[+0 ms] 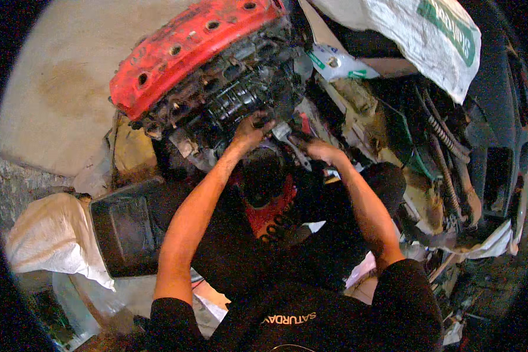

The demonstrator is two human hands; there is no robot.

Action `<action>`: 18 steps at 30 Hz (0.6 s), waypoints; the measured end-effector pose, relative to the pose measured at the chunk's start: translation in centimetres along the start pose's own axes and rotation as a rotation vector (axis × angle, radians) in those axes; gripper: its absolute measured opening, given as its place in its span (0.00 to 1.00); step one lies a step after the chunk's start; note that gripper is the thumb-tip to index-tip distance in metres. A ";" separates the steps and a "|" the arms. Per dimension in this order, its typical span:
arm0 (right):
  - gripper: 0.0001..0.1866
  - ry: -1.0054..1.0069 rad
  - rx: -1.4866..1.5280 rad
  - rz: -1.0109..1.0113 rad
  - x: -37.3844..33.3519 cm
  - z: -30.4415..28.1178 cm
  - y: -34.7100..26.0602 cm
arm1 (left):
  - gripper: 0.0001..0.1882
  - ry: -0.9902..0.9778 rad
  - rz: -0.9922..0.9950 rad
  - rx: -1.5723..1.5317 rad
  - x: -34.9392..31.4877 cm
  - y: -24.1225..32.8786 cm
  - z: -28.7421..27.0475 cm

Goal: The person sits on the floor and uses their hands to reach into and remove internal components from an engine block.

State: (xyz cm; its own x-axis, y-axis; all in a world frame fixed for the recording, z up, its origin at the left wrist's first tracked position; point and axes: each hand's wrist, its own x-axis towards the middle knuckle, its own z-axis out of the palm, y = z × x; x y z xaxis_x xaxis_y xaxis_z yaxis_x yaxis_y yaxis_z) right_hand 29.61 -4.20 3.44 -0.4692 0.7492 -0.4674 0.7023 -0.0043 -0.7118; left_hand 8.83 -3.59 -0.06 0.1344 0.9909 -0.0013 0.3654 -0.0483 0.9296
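Standing open at about eight o'clock, a dark rectangular tub (123, 234) showed an interior too dim to read; a pale sack (50, 232) bulged just beyond its outer side, contents hidden. Between one and two o'clock spread a white-and-green sack (393, 14).

The left forearm slanted up toward one o'clock, its left hand (253, 132) curled against the lower side of an engine (234, 102). The right forearm leaned toward eleven o'clock, the right hand (324, 151) bent inward with knuckles up. Between these hands lay a grey metal piece (282, 131), its long axis running from eleven to five; I could not tell which fingers pinched it, or whether either hand was closed.

The engine sat at eleven o'clock, its red cover (193, 40) uppermost, long axis pointing from eight to two.
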 end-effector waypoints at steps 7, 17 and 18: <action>0.30 0.030 -0.419 0.210 5.2 4.3 16.0 | 0.22 -0.285 -0.216 0.471 -1.7 -14.6 5.9; 0.27 0.300 -0.766 0.354 9.2 0.5 24.9 | 0.19 -0.369 -0.258 0.331 -2.4 -16.3 19.0; 0.27 0.282 -0.790 0.353 8.6 0.6 25.6 | 0.19 -0.363 -0.264 0.308 -2.8 -16.4 20.0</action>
State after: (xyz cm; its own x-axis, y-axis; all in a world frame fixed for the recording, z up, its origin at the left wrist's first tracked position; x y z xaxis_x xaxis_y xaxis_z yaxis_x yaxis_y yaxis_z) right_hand 43.29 1.73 -19.08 -0.0820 0.9251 -0.3707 0.9916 0.1131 0.0631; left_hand 20.87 -8.05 -22.62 0.2908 0.8700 -0.3981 0.6753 0.1081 0.7295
